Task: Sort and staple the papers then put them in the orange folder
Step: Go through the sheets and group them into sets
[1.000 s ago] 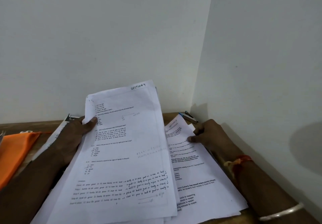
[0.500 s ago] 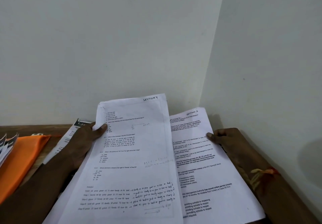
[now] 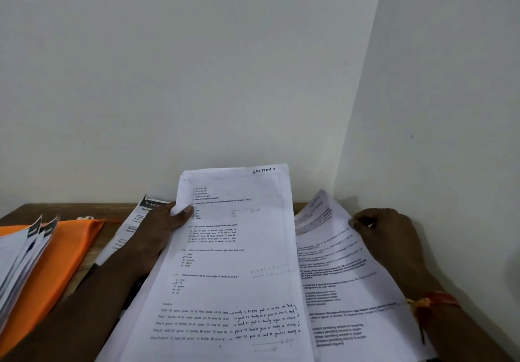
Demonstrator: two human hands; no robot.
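Holding what, the left hand [image 3: 164, 229]?
— A white printed sheet [image 3: 239, 263] marked "SECTION 4", thumb on its edge; the right hand [image 3: 391, 237] pinches a curled printed sheet [image 3: 337, 274].
— The flat orange folder [image 3: 70, 249]?
— Left on the wooden surface [image 3: 42, 212], partly under a paper stack [image 3: 17, 260].
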